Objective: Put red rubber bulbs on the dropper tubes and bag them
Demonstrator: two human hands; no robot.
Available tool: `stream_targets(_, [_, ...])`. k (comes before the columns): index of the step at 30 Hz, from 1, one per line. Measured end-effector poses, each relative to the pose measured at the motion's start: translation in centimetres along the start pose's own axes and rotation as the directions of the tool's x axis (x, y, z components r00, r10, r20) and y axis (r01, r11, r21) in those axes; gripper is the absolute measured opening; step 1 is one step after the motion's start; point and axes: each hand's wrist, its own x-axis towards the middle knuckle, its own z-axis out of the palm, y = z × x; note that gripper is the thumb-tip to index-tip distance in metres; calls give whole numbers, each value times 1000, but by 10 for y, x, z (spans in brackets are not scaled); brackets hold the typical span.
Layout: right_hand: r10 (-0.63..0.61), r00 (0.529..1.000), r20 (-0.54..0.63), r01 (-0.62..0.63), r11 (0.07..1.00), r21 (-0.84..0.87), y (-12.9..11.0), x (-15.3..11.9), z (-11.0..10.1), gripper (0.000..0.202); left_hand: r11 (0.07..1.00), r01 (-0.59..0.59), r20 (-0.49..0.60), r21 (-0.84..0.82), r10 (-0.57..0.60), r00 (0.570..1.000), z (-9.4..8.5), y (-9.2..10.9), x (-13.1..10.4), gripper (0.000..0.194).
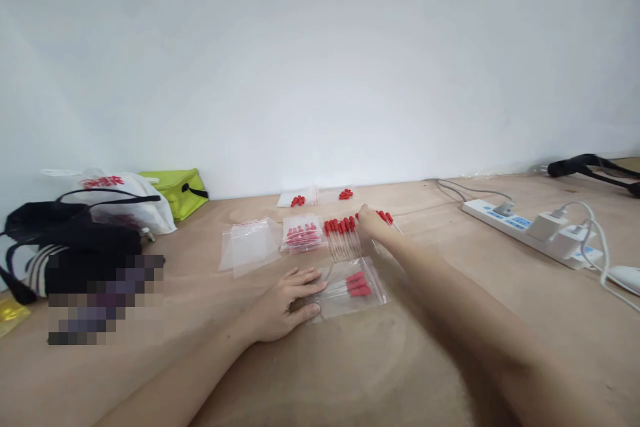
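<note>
Red-bulbed glass droppers (pixel 342 230) lie side by side in a row on the table, bulbs pointing away from me. My right hand (pixel 371 223) reaches into the right part of that row; its fingers are hidden, so its grip cannot be made out. A few more droppers (pixel 385 217) show just right of it. Nearer to me lies a clear zip bag (pixel 335 310) with several red-bulbed droppers (pixel 357 284) inside. My left hand (pixel 290 300) rests on the bag's left end, fingers stretched out and apart.
Left of the row is a stack of filled bags (pixel 303 235), then flat clear bags (pixel 250 247). Two bags with red bulbs (pixel 299 201) lie by the wall. A power strip (pixel 525 230) with cables stands right. Black bags (pixel 75 240) and a green bag (pixel 180 193) sit left.
</note>
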Motion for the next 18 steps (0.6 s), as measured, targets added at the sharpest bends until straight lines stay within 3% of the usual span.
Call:
stream_targets(6, [-27, 998, -50, 31, 997, 66, 18, -42, -40, 18, 999, -32, -9, 19, 32, 999, 0, -2, 1, 42])
stream_targets(8, [25, 996, -83, 3, 947, 322, 31, -58, -44, 21, 999, -33, -11, 22, 33, 999, 1, -2, 2, 42])
stream_targets(11, [70, 989, -130, 10, 847, 532, 45, -77, -39, 28, 999, -32, -12, 26, 32, 999, 0, -1, 2, 41])
stream_targets(15, [145, 976, -164, -13, 788, 615, 43, -88, -25, 42, 999, -27, -14, 18, 27, 1000, 0, 0, 2, 41])
stream_targets(18, [178, 969, -174, -21, 757, 653, 36, -91, -16, 40, 1000, -26, -21, 1, 26, 999, 0, 0, 1, 40])
